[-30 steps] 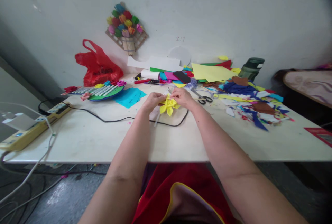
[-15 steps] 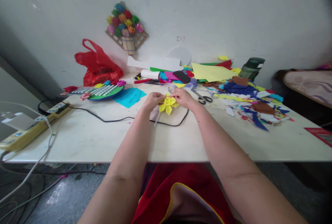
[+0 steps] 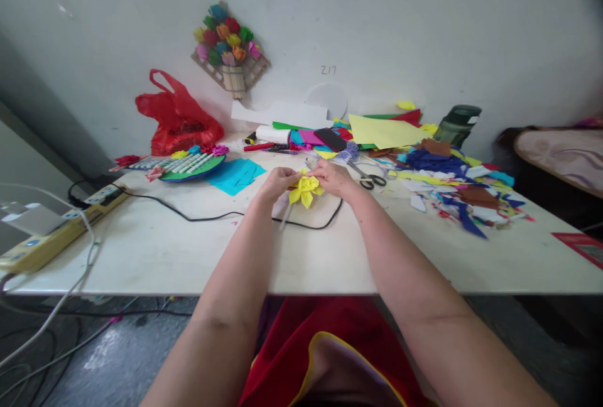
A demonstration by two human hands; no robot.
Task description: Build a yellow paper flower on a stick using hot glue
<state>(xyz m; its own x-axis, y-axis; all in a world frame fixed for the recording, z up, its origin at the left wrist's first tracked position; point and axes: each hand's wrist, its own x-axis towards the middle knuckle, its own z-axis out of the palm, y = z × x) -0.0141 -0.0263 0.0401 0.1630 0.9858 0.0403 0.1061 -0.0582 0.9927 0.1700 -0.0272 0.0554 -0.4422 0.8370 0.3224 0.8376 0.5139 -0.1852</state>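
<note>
A yellow paper flower (image 3: 305, 190) hangs between my two hands over the middle of the white table (image 3: 188, 250). My left hand (image 3: 276, 182) pinches its left side with closed fingers. On the right side, my right hand (image 3: 334, 178) grips it the same way. A pale stick (image 3: 284, 215) slants down from under the flower toward the table. A black cable (image 3: 202, 215) loops beneath my hands.
Scissors (image 3: 370, 178) and coloured paper scraps (image 3: 452, 187) lie to the right, with a dark bottle (image 3: 456, 124) behind. Left are a red bag (image 3: 176, 118), a round craft piece (image 3: 191, 167), cyan paper (image 3: 235, 174) and a power strip (image 3: 51, 237). A paper bouquet (image 3: 228, 49) hangs on the wall.
The yellow flower has drawn in slightly and sits a little higher between my fingers. Both hands stay in place.
</note>
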